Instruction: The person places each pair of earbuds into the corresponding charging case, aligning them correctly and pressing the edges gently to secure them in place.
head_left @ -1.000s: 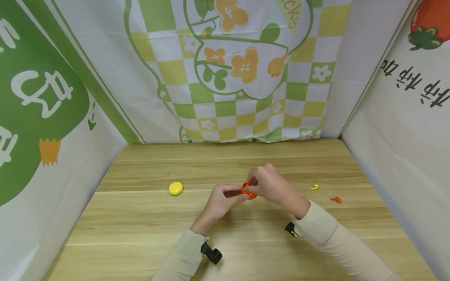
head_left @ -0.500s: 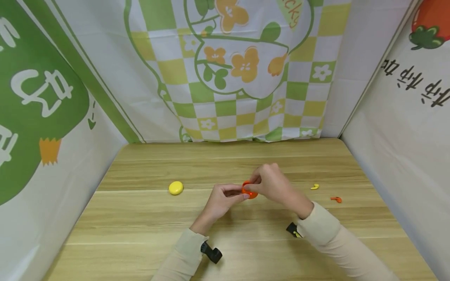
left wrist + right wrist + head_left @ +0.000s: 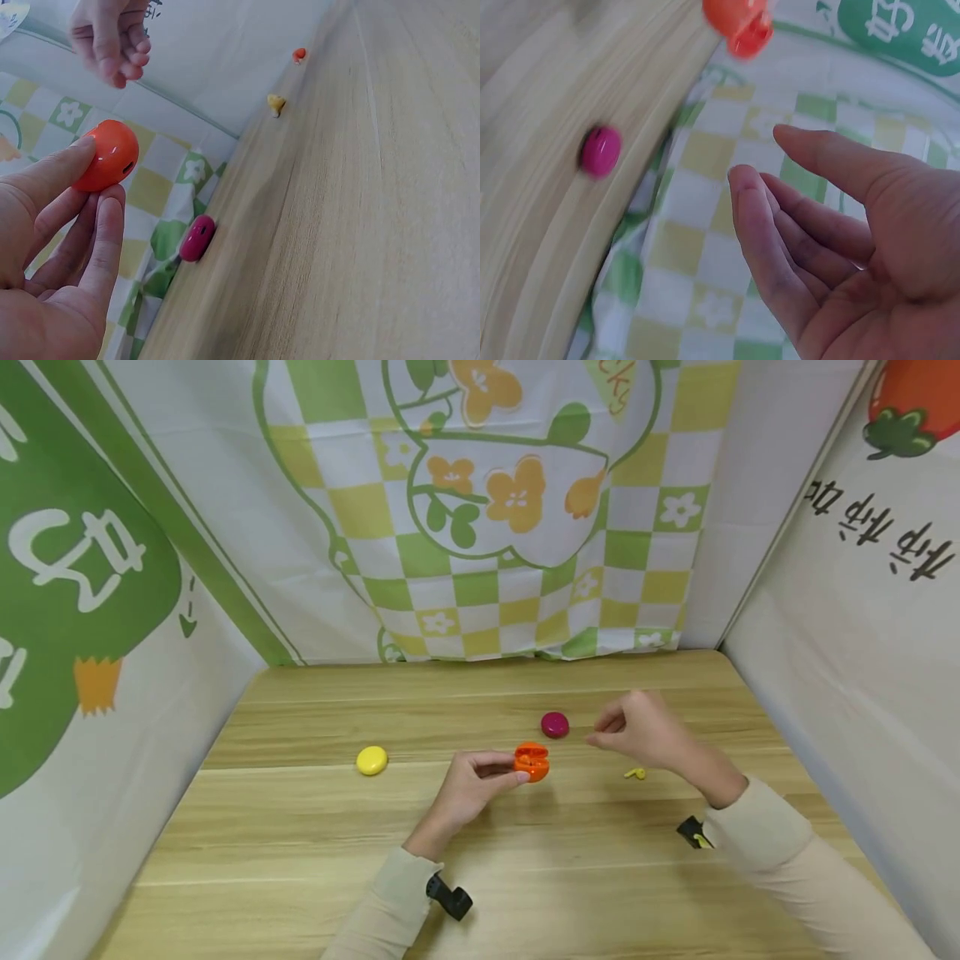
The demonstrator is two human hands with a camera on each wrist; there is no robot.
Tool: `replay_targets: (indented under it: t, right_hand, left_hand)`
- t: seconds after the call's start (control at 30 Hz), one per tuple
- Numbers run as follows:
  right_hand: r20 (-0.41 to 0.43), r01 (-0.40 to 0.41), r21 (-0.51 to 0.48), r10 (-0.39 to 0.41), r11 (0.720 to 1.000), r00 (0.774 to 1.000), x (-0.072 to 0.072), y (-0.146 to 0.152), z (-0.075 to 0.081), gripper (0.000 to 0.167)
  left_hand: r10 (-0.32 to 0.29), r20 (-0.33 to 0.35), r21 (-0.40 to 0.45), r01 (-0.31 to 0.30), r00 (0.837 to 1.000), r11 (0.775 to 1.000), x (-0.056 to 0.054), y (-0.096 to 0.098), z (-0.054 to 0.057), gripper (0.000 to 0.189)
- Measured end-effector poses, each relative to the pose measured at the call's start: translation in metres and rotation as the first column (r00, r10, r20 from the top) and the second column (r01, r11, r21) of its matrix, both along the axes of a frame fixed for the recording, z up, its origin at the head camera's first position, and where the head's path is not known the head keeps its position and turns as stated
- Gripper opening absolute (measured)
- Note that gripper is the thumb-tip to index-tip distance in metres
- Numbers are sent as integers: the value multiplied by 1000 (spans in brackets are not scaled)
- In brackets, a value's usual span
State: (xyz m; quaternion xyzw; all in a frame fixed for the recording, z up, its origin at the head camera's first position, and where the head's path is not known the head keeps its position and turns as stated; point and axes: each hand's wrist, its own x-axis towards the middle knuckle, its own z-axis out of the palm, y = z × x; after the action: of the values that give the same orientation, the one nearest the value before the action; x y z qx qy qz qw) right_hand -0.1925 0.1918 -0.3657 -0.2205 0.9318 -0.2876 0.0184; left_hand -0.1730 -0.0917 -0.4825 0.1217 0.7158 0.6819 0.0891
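My left hand [image 3: 471,789] pinches an orange earbud case [image 3: 532,763] between thumb and fingers, above the table. Its lid stands up on the hinge; whether an earbud sits inside is too small to tell. To the right, my right hand [image 3: 651,733] hovers with nothing held, thumb and fingertips apart in the right wrist view. A yellow earbud [image 3: 635,773] lies on the table just below that hand. The left wrist view also shows an orange earbud [image 3: 299,55] on the table, which the right forearm hides from the head view.
Behind the orange case lies a closed magenta case [image 3: 555,725]. A closed yellow case [image 3: 372,761] rests on the left of the wooden table [image 3: 315,843]. Printed cloth [image 3: 480,593] hangs along the back edge and both sides.
My right hand has left the orange case and moved right, exposing the raised lid, the magenta case and a yellow earbud. The left hand stays in place, still pinching the case.
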Motion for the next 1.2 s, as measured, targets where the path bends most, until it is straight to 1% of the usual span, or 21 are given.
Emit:
replay_targets:
  t: [0.2,0.33,0.47,0.57,0.7,0.8,0.93,1.07,1.2]
  right_hand:
    - [102,24,48,-29,999,994,0,42,9,21]
    - [114,13,75,-21,997,993,2,69,5,26]
    - [123,11,104,-24,995,992,5,95,-5,29]
    - [108,22,131,-36,991,993,8,113,-13,31]
    - [70,42,141,-52,989,996,11,135,-28,30]
    - [62,56,142,-65,988,996,12,148,-41,28]
    - [65,88,162,-100,983,993,14,160,-54,26]
    - [96,127,189,-147,974,984,17,167,-61,31]
    - [106,159,205,-183,966,977,19,171,-67,34]
  left_hand:
    - [-16,-9,0,16,1000,1000,-1,-1,0,31]
    - [-20,-5,-3,20,1000,1000,0,-2,1,31]
    - [-23,9,-10,23,1000,1000,0,-3,1,32]
    - [-28,13,-11,28,1000,1000,1,-3,1,33]
    - [-25,17,-6,25,1000,1000,1,-3,1,33]
    - [-17,17,-5,17,1000,1000,1,-4,2,32]
    - [-14,1,-3,14,1000,1000,1,-3,2,31]
    - [-12,-3,-1,12,1000,1000,1,-3,1,30]
    - [-18,0,2,18,1000,1000,1,-3,0,29]
